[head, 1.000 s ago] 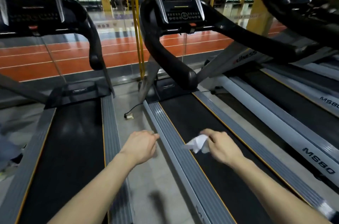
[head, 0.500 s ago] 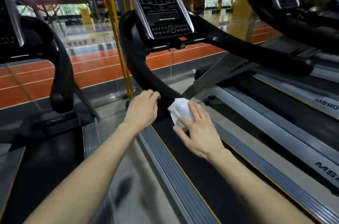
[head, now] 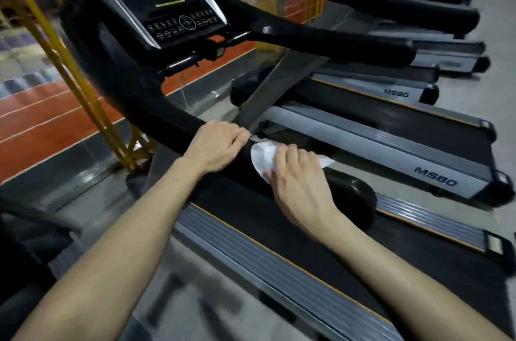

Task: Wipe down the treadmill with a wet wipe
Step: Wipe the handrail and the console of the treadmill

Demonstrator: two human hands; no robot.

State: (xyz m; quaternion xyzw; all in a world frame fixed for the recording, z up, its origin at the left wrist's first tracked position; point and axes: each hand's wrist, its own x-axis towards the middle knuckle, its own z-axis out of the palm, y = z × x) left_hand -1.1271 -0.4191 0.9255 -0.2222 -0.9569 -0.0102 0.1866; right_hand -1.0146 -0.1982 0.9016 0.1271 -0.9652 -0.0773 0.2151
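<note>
While left hand (head: 215, 145) grips black handrail (head: 156, 114) of treadmill (head: 265, 265), fingers curled round it, right hand (head: 296, 181) sits just beside. Its fingers curve over white wet wipe (head: 261, 156), pressing wipe onto same rail near rounded end. Console (head: 156, 2) above.

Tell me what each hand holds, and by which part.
Left hand grips the black handrail toward its free end. Right hand holds the wet wipe by its middle, against that handrail.
</note>
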